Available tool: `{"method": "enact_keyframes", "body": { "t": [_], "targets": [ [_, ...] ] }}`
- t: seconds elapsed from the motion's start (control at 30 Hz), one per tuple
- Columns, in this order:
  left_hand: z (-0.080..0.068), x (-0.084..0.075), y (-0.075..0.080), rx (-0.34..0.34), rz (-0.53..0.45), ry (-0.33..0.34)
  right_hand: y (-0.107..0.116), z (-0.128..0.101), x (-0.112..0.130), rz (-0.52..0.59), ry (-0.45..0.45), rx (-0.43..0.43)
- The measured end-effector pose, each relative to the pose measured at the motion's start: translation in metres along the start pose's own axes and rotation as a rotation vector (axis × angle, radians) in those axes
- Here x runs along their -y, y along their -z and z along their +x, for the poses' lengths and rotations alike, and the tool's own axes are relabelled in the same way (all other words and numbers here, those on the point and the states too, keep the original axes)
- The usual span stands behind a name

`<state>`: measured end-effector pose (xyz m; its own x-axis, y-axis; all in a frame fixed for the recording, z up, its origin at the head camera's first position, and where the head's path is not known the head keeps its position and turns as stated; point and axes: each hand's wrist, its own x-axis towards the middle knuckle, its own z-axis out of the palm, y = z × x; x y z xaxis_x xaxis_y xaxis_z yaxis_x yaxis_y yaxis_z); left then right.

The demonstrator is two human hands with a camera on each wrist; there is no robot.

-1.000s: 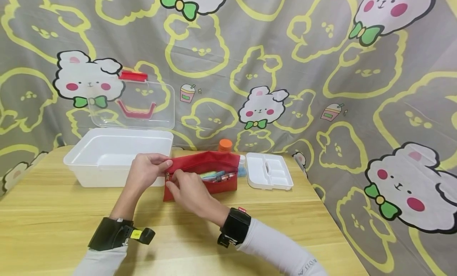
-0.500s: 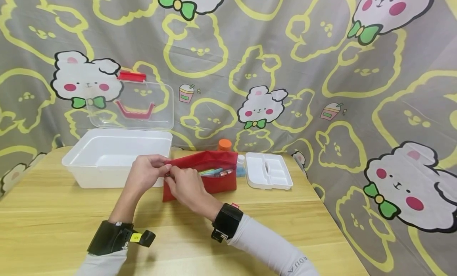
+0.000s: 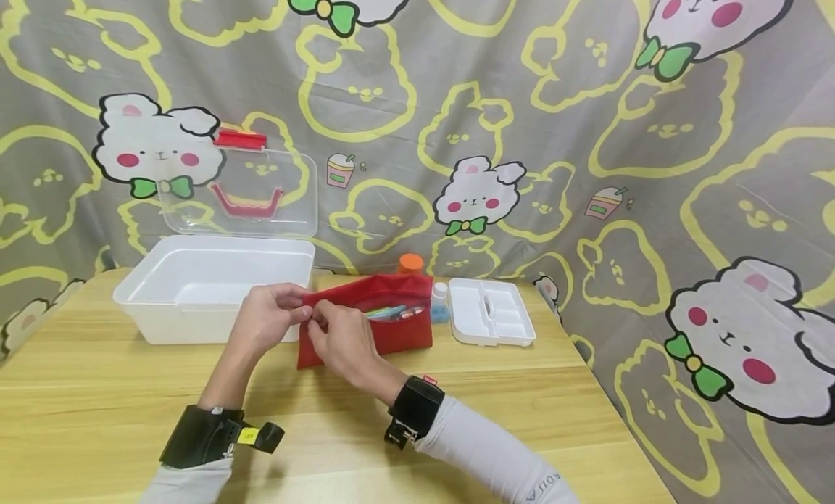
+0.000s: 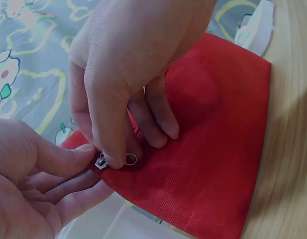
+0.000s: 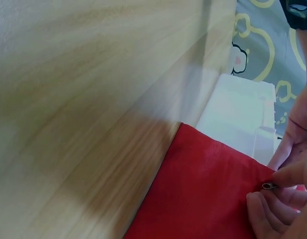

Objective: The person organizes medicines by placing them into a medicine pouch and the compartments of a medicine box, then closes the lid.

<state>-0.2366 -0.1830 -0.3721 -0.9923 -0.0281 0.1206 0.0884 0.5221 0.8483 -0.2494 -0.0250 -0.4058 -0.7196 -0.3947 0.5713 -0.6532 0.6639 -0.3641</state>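
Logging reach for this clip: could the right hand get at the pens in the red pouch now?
Probably yes: the red pouch gapes open and the pens show just beside the right hand, though it would likely need to release the zipper pull first.

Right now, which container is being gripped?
The red pouch, held by the left hand and right hand; the open white box and divided white tray aren't.
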Motion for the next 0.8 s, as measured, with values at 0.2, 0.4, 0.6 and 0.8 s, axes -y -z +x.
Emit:
{"method": "enact_keyframes", "body": {
  "t": [0.2,0.4,0.6,0.8],
  "targets": [
    [0.000,0.002,-0.001,-0.022,0.019,-0.015,0.002,-0.002,-0.001,0.084,-0.025,0.035],
    [-0.001,0.001,-0.001,-0.053,-0.001,-0.040,0.011,0.001,-0.003,0.137,-0.027,0.038],
    [-0.002,-0.004,-0.002,-0.102,0.021,-0.085,0.021,0.006,-0.004,0.160,-0.027,0.026],
    [-0.003,-0.003,0.001,-0.127,0.044,-0.085,0.029,0.008,-0.013,0.147,-0.065,0.029]
  ]
}}
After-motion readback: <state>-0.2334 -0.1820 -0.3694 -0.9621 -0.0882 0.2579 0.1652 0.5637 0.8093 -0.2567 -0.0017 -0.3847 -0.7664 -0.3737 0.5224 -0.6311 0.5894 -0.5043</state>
